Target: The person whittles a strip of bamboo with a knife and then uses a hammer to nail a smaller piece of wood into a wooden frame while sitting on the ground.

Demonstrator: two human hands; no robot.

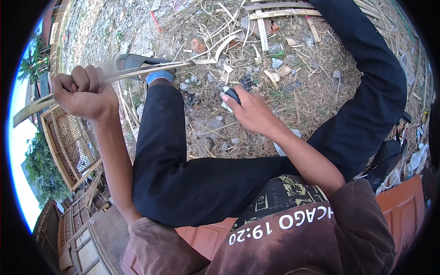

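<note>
My left hand (pixel 82 91) is closed in a fist around a long, pale bamboo strip (pixel 151 68), raised at the left. One end of the strip reaches the left rim of the view. Its other end slants over my sandalled foot and looks split, with a thin curl (pixel 224 48) near the tip. My right hand (pixel 252 110) is wrapped round the black handle of a knife (pixel 232 95) and held low over the ground, apart from the strip. The knife's blade is hard to make out against the litter.
Dry grass, stones and bamboo shavings (pixel 224 13) cover the ground ahead. Longer bamboo strips (pixel 284 13) lie at the far side. My black-trousered legs frame the work spot. A woven lattice panel (pixel 68 142) stands at the left, and a reddish panelled board (pixel 403 206) lies beneath me.
</note>
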